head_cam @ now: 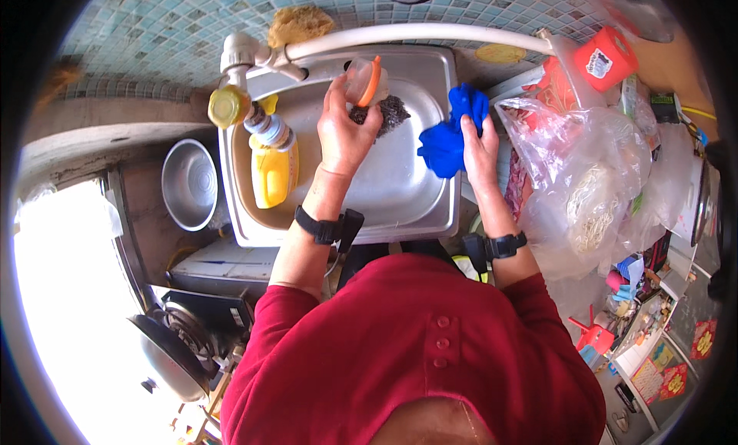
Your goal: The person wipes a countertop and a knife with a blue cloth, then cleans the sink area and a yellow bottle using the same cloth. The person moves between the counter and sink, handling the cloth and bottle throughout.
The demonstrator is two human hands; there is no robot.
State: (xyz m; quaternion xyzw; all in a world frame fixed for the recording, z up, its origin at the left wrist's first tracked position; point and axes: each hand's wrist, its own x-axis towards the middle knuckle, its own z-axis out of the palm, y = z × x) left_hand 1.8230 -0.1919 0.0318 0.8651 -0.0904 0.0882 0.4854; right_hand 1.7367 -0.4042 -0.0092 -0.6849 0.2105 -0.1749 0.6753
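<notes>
My left hand [344, 131] is over the stainless steel sink [398, 197], its fingers around a small clear plastic container [360, 82] with an orange rim. Just beyond that hand is a dark scouring pad [395, 115]; whether it rests on the sink's floor or touches the hand, I cannot tell. At the basin's right rim my right hand [482, 151] grips a bunched blue cloth [447, 142], which hangs partly over the edge.
A yellow plastic bottle [270, 180] stands in the sink's left side under the tap [230, 106]. A white pipe [415, 32] runs along the tiled wall. Left of the sink is a metal bowl [190, 184]. Clear plastic bags [576, 174] crowd the right side.
</notes>
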